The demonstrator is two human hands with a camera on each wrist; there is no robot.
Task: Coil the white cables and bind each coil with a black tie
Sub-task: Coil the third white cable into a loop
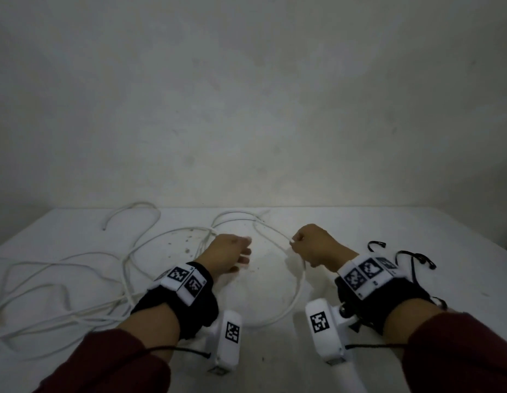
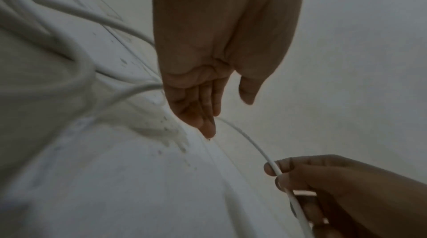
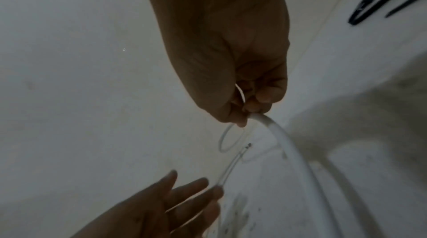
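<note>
Right hand [image 1: 314,245] has its fingers curled tight around 1 white cable [image 1: 299,290], at about 1 o'clock on the white table [image 1: 360,222]. Left hand [image 1: 228,255] hovers at 11 o'clock, fingers straight and loose, holding nothing. More white cable loops [image 1: 76,276] sprawl at 9 o'clock, can't count them. At least 2 black ties [image 1: 411,258] lie at 3 o'clock.
</note>
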